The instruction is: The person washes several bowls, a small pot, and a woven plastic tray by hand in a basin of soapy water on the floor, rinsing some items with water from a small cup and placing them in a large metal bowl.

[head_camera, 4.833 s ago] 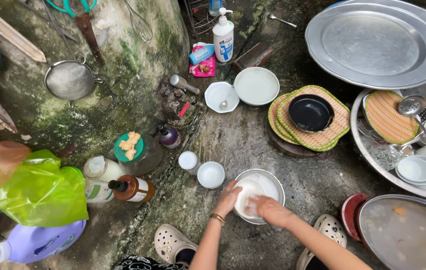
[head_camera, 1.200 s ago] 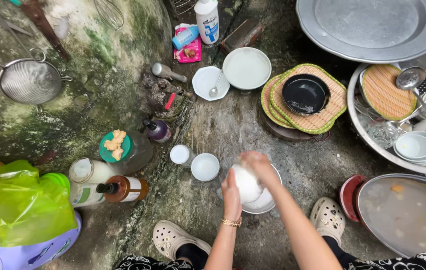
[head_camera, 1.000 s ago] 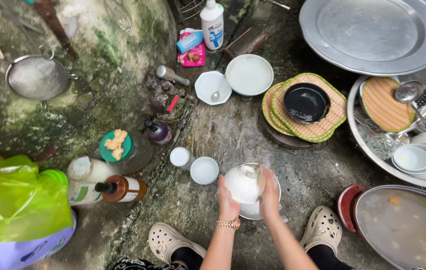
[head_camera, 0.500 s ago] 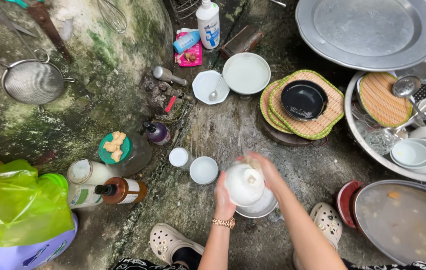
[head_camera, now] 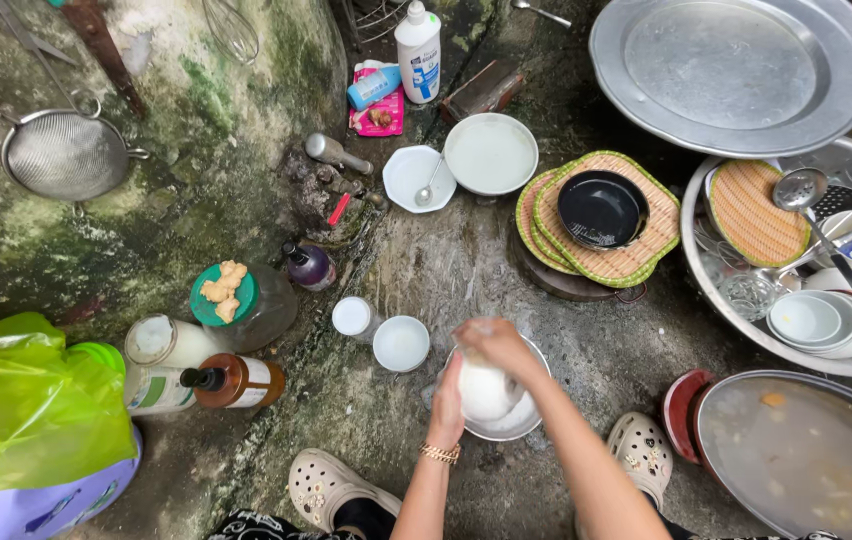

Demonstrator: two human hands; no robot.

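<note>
The ground is rough grey concrete (head_camera: 446,270), wet and streaked, darker toward the upper edge of the view. To the upper left of the fingers rises a weathered stone wall (head_camera: 186,150), stained green with moss and blotched pale in places. A metal strainer (head_camera: 64,155) and a wire whisk (head_camera: 231,30) hang against it. Daylight is soft and even, without hard shadows. The setting reads as an outdoor washing corner, with no furniture or windows visible.
</note>
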